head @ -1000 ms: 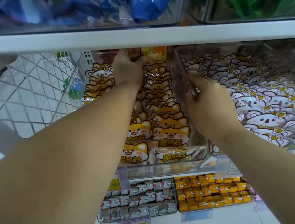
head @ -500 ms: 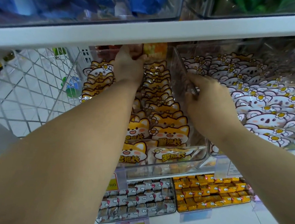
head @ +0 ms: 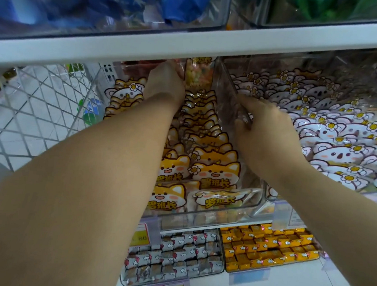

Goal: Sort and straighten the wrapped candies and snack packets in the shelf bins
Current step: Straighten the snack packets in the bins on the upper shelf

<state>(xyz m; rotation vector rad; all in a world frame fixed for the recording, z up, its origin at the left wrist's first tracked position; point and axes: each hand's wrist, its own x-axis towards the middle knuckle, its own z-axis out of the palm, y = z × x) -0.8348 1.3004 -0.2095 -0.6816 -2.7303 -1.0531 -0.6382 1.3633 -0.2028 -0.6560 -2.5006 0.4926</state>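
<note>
A wire mesh panel (head: 40, 99) stood at far left. The left hand (head: 165, 84) reached to the far end of the clear bin (head: 211, 219) of orange fox packets (head: 215, 165) — its fingertips were hidden under the shelf edge (head: 212, 52), so its grasp could not be told. The right hand (head: 267, 131) was clenched over that bin's right wall. Koala packets (head: 341, 141) filled the neighbouring bin at right. On the lower shelf, nearer — grey wrapped candies (head: 174, 254), then yellow wrapped candies (head: 269, 248).
</note>
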